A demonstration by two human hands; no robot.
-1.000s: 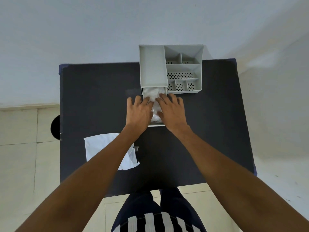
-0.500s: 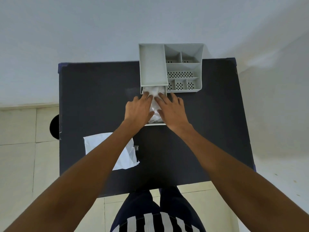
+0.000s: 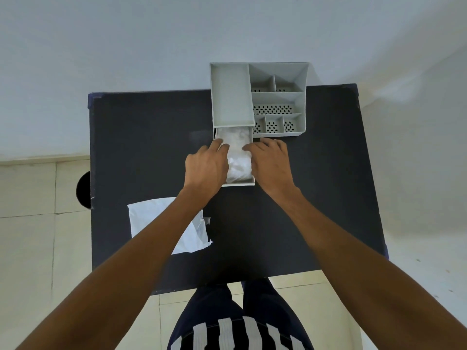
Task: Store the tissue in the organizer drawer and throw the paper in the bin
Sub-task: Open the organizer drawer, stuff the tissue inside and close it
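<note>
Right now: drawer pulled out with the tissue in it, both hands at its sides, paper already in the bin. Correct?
Not quite. The paper lies on the table, not in the bin, as the head view shows. The rest holds: drawer out, tissue inside, left hand and right hand at its sides.

The pulled-out grey plastic drawer (image 3: 238, 183) is filled by crumpled white tissue (image 3: 236, 157) and flanked by the left hand (image 3: 206, 168) and right hand (image 3: 271, 165). Behind it stands the grey compartmented plastic organizer (image 3: 278, 97). The black tabletop (image 3: 141, 137) lies bare left and right; a flat white paper sheet (image 3: 149, 213) occupies the near-left area.
</note>
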